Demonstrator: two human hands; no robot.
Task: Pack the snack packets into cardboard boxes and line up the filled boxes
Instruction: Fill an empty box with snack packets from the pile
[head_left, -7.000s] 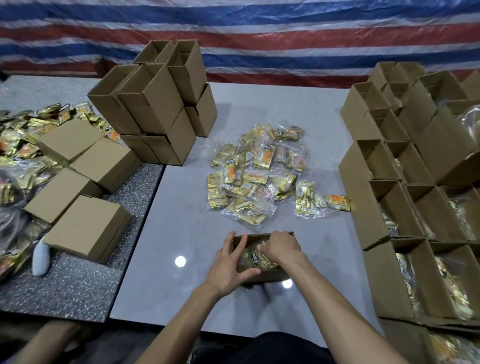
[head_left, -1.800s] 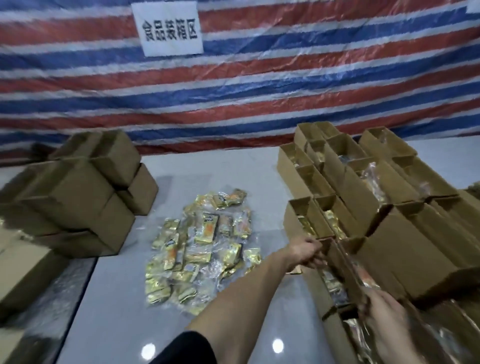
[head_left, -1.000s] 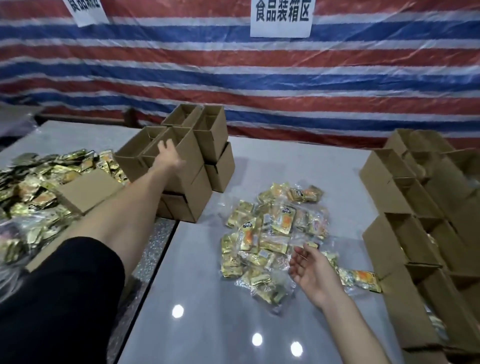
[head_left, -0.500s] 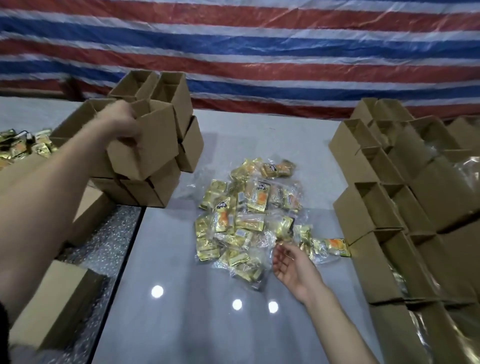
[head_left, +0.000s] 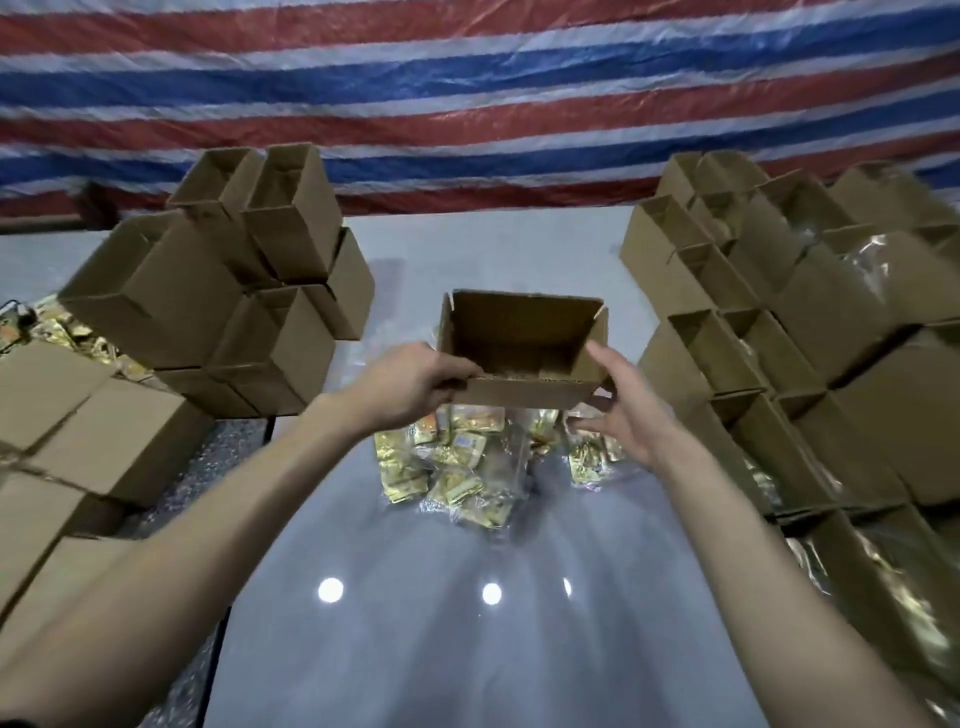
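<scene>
Bench (head_left: 467, 649) – snack packets (head_left: 452, 467) heaped loose | left grip (head_left: 415, 384) pinches near rim of empty box (head_left: 519, 332), held above heap | right grip (head_left: 628, 410) spread open against its right wall | box judged light, crushable — hold by walls | filled boxes (head_left: 753, 364) right

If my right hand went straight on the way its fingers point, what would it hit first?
Most likely the right wall of the empty cardboard box your left hand grips. The fingers of your right hand point up-left at it, at or almost on that wall; depth makes contact hard to confirm.
</scene>
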